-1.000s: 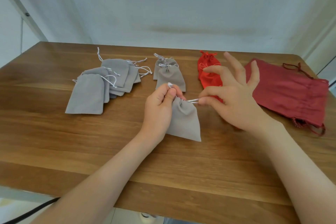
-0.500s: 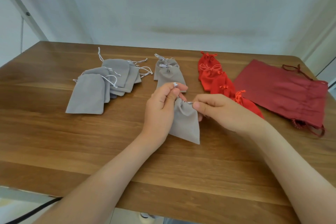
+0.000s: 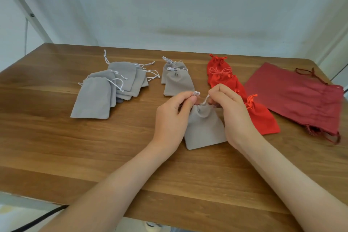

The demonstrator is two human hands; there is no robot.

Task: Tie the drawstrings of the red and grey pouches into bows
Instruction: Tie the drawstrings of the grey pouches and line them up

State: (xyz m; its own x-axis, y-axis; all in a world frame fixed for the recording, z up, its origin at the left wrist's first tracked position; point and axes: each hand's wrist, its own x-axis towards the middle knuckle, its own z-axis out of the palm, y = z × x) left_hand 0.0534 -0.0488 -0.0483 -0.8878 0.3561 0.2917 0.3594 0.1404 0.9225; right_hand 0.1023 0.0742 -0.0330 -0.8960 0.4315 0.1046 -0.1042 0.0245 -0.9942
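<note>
Flanking grey pouch (image 3: 204,128), grey pile (image 3: 105,88), red pouches (image 3: 261,117)

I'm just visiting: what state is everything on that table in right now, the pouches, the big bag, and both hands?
Held pouch, mouth cinched, bow not yet tied.
Left hand, pinching the left cord.
Right hand, pinching the right cord.
Grey pile, flat, cords loose, untied.
Grey pair, cinched and tied.
Red pouches, cinched and tied.
Big bag, lying flat, cords loose.
</note>
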